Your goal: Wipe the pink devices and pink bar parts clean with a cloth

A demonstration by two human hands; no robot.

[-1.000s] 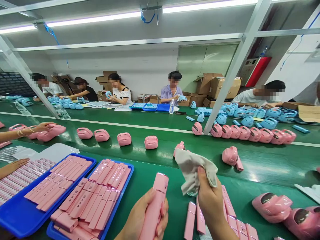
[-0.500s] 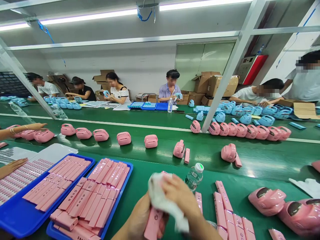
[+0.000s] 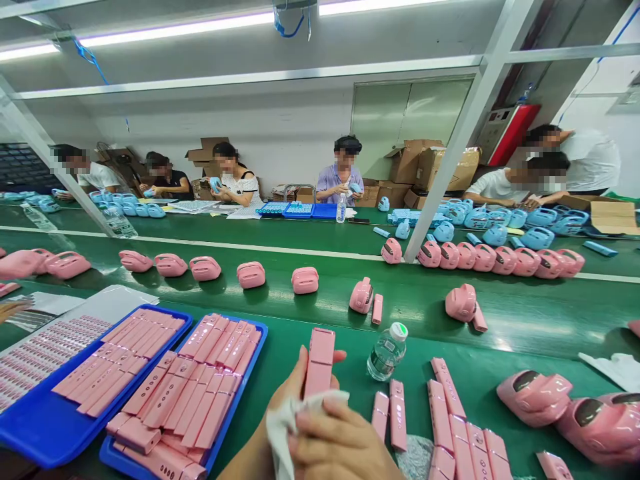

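My left hand (image 3: 286,393) is wrapped round a long pink plastic casing (image 3: 320,360), which stands with its far end up. My right hand (image 3: 340,440) presses a white cloth (image 3: 285,427) against the casing's lower part, hiding that end. Right of my hands lie several more pink casings (image 3: 397,417) on the green bench, partly on a grey cloth (image 3: 416,457). To the left, a blue tray (image 3: 263,337) is piled with the same pink casings, and a second blue tray (image 3: 30,440) beside it holds others.
A water bottle (image 3: 387,352) stands just beyond my hands. Rounded pink housings (image 3: 533,403) sit at the right, and a row of them (image 3: 305,280) lines the belt. A sheet of stickers (image 3: 50,353) lies left. Co-workers (image 3: 341,177) sit across the line with blue parts.
The cloth and my right hand have moved down the casing, baring its upper end. At the left, a co-worker's arm has drawn back. A person at the far right has bent over.
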